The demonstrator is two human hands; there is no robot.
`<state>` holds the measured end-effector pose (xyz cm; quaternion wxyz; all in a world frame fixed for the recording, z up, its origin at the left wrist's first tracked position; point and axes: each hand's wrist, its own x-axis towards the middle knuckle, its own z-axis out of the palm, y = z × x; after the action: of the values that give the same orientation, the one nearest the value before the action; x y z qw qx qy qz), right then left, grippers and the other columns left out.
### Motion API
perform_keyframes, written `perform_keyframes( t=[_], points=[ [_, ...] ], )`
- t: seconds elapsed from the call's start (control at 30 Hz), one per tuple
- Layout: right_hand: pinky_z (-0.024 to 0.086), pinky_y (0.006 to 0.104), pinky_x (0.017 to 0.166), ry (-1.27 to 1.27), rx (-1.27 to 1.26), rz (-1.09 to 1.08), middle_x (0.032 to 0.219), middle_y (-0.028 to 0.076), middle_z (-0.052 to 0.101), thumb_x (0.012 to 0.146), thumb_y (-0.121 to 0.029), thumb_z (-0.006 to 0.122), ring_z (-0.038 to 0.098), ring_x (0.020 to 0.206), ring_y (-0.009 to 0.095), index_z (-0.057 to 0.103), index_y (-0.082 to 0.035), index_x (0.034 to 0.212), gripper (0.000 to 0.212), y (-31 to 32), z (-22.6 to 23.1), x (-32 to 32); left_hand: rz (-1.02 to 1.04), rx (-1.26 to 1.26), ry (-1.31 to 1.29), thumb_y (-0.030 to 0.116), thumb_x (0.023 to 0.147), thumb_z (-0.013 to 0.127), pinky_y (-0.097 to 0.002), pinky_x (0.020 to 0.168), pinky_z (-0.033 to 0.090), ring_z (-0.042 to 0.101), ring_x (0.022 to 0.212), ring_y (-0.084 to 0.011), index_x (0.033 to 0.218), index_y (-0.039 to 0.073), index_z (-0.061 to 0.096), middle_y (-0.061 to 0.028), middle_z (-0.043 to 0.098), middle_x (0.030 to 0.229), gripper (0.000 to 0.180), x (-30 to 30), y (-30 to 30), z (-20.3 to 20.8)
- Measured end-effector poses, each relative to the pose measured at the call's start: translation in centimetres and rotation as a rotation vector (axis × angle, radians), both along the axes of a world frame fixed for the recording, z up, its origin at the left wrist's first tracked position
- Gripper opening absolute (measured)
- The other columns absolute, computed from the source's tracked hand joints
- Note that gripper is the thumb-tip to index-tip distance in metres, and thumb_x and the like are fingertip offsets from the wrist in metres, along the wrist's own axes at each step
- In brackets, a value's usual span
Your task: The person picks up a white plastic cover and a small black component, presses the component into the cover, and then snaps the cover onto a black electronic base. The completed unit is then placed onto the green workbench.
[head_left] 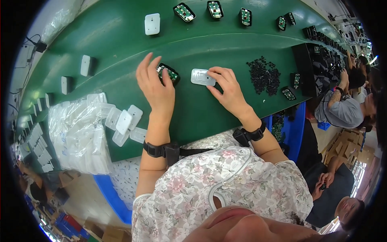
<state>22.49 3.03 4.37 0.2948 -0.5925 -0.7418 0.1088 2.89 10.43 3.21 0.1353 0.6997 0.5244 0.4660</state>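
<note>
My right hand (230, 90) pinches the right end of a white plastic cover (198, 76), thumb on the near side and fingers on the far side. The cover is low over the green table, its pale inner face up. To its left lies a black housing (174, 76) with a green circuit board inside. My left hand (156, 86) is beside this housing with its fingers stretched apart. The left thumb overlaps the housing; whether it touches cannot be made out. The hand covers part of the housing's left side.
Loose white covers (124, 121) and a plastic bag of covers (80, 133) lie at left. Small black parts (264, 76) form a pile at right, before a black box (302, 64). Several housings (215, 9) line the far side. A blue bin (297, 133) adjoins the table; co-workers sit at right.
</note>
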Motion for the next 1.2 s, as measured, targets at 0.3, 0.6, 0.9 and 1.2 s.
perform_keyframes(
  t=[0.3, 0.6, 0.9, 1.2],
  points=[
    [0.048, 0.0348, 0.080, 0.158, -0.004, -0.039, 0.101, 0.010, 0.059, 0.074, 0.006, 0.063, 0.054, 0.096, 0.027, 0.065, -0.001, 0.095, 0.022, -0.1, -0.8, 1.6, -0.425, 0.065, 0.369, 0.005, 0.076, 0.062, -0.0350, 0.081, 0.045, 0.054, 0.101, -0.0263, 0.113, 0.000, 0.057, -0.0100, 0.057, 0.112, 0.038, 4.1, -3.9, 0.2],
    [0.047, 0.0342, 0.072, 0.035, 0.040, 0.037, 0.094, 0.010, 0.057, 0.070, 0.006, 0.064, 0.053, 0.086, 0.029, 0.060, 0.000, 0.084, 0.015, 0.8, -0.5, 2.7, -0.376, -0.040, 0.648, 0.011, 0.075, 0.060, -0.0298, 0.070, 0.043, 0.051, 0.082, -0.0205, 0.097, 0.001, 0.058, -0.0085, 0.051, 0.086, 0.024, 7.3, -2.1, 1.6],
    [0.047, 0.0245, 0.069, 1.113, -0.272, -0.178, 0.089, 0.007, 0.061, 0.090, -0.006, 0.057, 0.057, 0.076, 0.011, 0.055, -0.001, 0.092, 0.006, 2.1, 1.3, 2.4, -0.513, -0.257, 0.486, 0.010, 0.074, 0.066, -0.0349, 0.065, 0.049, 0.059, 0.081, -0.0279, 0.093, 0.004, 0.053, -0.0132, 0.054, 0.088, 0.024, 6.6, -1.1, 2.3],
    [0.049, 0.0243, 0.069, 1.297, -0.474, -0.095, 0.085, 0.009, 0.064, 0.089, -0.004, 0.059, 0.061, 0.078, 0.013, 0.056, 0.002, 0.112, 0.024, 4.1, 1.6, 1.8, -0.391, -0.404, -0.305, 0.002, 0.082, 0.063, -0.0341, 0.058, 0.047, 0.058, 0.067, -0.0251, 0.101, 0.003, 0.061, -0.0111, 0.056, 0.081, 0.020, 5.3, -1.6, 0.8]
  ],
)
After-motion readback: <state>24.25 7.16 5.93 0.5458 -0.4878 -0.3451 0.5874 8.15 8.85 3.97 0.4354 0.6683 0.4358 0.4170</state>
